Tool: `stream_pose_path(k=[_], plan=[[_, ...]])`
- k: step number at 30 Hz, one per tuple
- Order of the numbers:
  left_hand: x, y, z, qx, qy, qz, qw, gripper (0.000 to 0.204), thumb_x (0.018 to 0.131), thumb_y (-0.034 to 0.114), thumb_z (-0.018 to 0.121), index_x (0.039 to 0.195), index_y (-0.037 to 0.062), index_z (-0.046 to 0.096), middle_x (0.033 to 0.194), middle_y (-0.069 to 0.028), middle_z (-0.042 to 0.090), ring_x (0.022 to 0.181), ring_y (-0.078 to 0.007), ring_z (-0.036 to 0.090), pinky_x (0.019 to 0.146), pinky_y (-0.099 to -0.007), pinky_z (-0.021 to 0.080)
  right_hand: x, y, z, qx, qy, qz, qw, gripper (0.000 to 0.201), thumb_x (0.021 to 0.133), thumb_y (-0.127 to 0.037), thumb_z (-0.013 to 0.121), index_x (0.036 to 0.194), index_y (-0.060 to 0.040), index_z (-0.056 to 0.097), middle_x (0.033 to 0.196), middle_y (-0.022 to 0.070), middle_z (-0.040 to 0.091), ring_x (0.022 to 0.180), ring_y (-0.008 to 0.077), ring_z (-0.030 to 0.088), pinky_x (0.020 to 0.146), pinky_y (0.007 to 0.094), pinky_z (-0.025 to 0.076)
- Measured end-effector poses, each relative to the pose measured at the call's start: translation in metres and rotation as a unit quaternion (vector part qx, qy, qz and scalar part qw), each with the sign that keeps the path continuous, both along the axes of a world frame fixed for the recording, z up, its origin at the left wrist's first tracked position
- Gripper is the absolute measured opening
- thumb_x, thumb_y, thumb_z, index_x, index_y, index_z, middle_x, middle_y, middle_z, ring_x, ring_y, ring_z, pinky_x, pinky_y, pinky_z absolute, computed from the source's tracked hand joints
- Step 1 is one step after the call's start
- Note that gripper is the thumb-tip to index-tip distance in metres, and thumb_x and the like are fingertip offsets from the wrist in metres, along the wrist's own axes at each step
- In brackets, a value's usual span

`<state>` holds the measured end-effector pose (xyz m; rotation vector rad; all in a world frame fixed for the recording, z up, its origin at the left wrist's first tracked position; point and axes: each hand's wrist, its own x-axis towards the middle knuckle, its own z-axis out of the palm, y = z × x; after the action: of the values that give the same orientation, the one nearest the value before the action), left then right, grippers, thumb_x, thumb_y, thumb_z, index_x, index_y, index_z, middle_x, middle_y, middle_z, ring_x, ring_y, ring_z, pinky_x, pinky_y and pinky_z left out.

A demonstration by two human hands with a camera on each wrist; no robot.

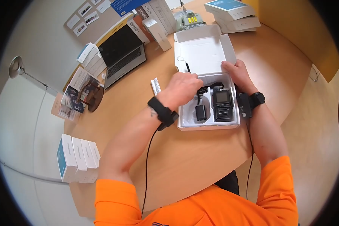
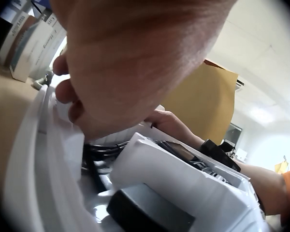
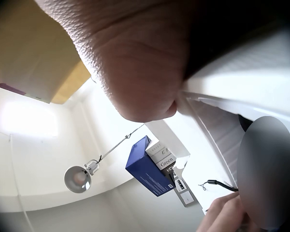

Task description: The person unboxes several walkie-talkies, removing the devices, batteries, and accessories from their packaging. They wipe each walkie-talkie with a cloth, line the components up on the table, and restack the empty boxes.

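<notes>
My left hand (image 1: 182, 88) reaches into the open white box (image 1: 184, 122) on the tabletop (image 1: 199, 158), fingers curled down at the black cable (image 1: 207, 89); I cannot tell whether they pinch it. My right hand (image 1: 239, 75) rests on the box's far right rim, fingers relaxed. A radio (image 1: 222, 105) and a charger (image 1: 200, 112) lie inside.

Rounded wooden bench (image 1: 199, 158) with boxes and a laptop.
On it lie an open white box (image 1: 205, 56) near the middle, an open laptop (image 1: 122, 52) at the far left, a stack of white boxes (image 1: 233, 15) at the far right, upright cartons (image 1: 154, 22) and a desk phone (image 1: 190, 19) at the far edge, and a row of white boxes (image 1: 77, 157) at the near left.
</notes>
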<state>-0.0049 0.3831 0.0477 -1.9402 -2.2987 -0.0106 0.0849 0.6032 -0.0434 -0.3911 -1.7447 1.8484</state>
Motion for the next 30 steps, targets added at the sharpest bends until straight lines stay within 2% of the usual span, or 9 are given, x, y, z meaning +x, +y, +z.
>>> stream_pose_path(k=[2, 3, 7, 10, 11, 14, 21, 27, 30], plan=[[-0.003, -0.01, 0.011, 0.131, -0.055, -0.047, 0.989, 0.014, 0.086, 0.006, 0.067, 0.1, 0.0071, 0.07, 0.088, -0.0131, 0.067, 0.083, -0.0352, 0.064, 0.073, -0.0425, 0.052, 0.0, 0.005, -0.003, 0.024, -0.016, 0.013, 1.0, 0.031, 0.093, -0.021, 0.065, 0.106, 0.0065, 0.068, 0.094, 0.0077, 0.07, 0.081, 0.0145, 0.064, 0.073, 0.03, 0.051], [-0.009, -0.02, 0.015, 0.235, -0.103, -0.043, 0.966, 0.012, 0.089, 0.004, 0.067, 0.1, 0.005, 0.069, 0.086, -0.0094, 0.068, 0.076, -0.0245, 0.066, 0.07, -0.0353, 0.053, 0.002, 0.008, -0.002, 0.065, -0.045, 0.009, 0.997, 0.031, 0.093, -0.022, 0.064, 0.102, 0.0071, 0.068, 0.091, 0.0068, 0.07, 0.08, 0.0135, 0.063, 0.073, 0.0297, 0.051], [-0.047, -0.078, 0.039, 0.378, -0.331, 0.173, 0.847, 0.008, 0.096, 0.006, 0.066, 0.099, -0.0006, 0.068, 0.087, -0.0003, 0.068, 0.077, -0.0051, 0.06, 0.07, -0.0226, 0.05, -0.003, 0.004, -0.002, 0.056, -0.034, -0.008, 0.998, 0.03, 0.091, -0.022, 0.063, 0.096, 0.0073, 0.068, 0.085, 0.0055, 0.068, 0.077, 0.0129, 0.061, 0.07, 0.0304, 0.05], [-0.069, -0.107, 0.02, 0.28, -0.17, 0.169, 0.93, 0.011, 0.095, 0.007, 0.066, 0.103, 0.0004, 0.068, 0.085, -0.0028, 0.068, 0.076, -0.0075, 0.062, 0.07, -0.0242, 0.05, -0.003, -0.003, 0.006, 0.046, -0.01, -0.026, 0.999, 0.028, 0.087, -0.02, 0.061, 0.087, 0.0067, 0.068, 0.077, 0.0042, 0.065, 0.073, 0.0122, 0.06, 0.066, 0.0315, 0.049], [-0.062, -0.109, 0.014, 0.253, -0.16, 0.178, 0.937, 0.012, 0.089, 0.007, 0.069, 0.1, 0.0021, 0.069, 0.086, -0.0108, 0.068, 0.071, -0.0228, 0.064, 0.067, -0.0316, 0.051, -0.003, -0.003, 0.005, 0.041, -0.01, -0.025, 0.999, 0.028, 0.087, -0.02, 0.061, 0.088, 0.0068, 0.067, 0.077, 0.0043, 0.065, 0.073, 0.0123, 0.06, 0.066, 0.0316, 0.049], [-0.06, -0.112, -0.013, 0.138, -0.107, 0.178, 0.968, 0.015, 0.092, 0.008, 0.067, 0.106, 0.0018, 0.069, 0.09, -0.0083, 0.068, 0.072, -0.0158, 0.062, 0.068, -0.0295, 0.051, -0.001, 0.001, 0.001, 0.034, -0.022, -0.012, 0.999, 0.03, 0.09, -0.022, 0.063, 0.095, 0.0074, 0.068, 0.086, 0.0053, 0.068, 0.077, 0.0128, 0.061, 0.07, 0.0297, 0.05], [0.004, -0.038, 0.01, 0.158, -0.145, 0.04, 0.976, 0.016, 0.087, 0.011, 0.069, 0.102, 0.0033, 0.072, 0.09, -0.0129, 0.07, 0.075, -0.0281, 0.067, 0.071, -0.0365, 0.053, 0.002, 0.001, 0.008, 0.064, -0.045, 0.0, 0.997, 0.03, 0.092, -0.023, 0.065, 0.099, 0.0063, 0.068, 0.089, 0.0053, 0.069, 0.078, 0.0125, 0.062, 0.07, 0.0286, 0.05], [0.005, 0.02, -0.011, -0.125, -0.01, 0.112, 0.986, 0.016, 0.086, 0.017, 0.067, 0.097, 0.006, 0.072, 0.088, -0.017, 0.07, 0.084, -0.0376, 0.067, 0.074, -0.0447, 0.053, -0.001, -0.001, 0.001, 0.014, 0.005, -0.002, 1.0, 0.029, 0.092, -0.022, 0.064, 0.096, 0.006, 0.069, 0.087, 0.0052, 0.069, 0.077, 0.0123, 0.062, 0.069, 0.0286, 0.05], [0.003, 0.007, 0.003, -0.034, -0.076, 0.118, 0.99, 0.017, 0.086, 0.019, 0.067, 0.095, 0.0052, 0.072, 0.086, -0.0169, 0.07, 0.083, -0.0362, 0.067, 0.073, -0.0435, 0.053, -0.002, 0.004, -0.002, 0.048, -0.014, 0.001, 0.999, 0.028, 0.091, -0.022, 0.064, 0.095, 0.0057, 0.069, 0.085, 0.0054, 0.069, 0.076, 0.0122, 0.062, 0.068, 0.0287, 0.05]])
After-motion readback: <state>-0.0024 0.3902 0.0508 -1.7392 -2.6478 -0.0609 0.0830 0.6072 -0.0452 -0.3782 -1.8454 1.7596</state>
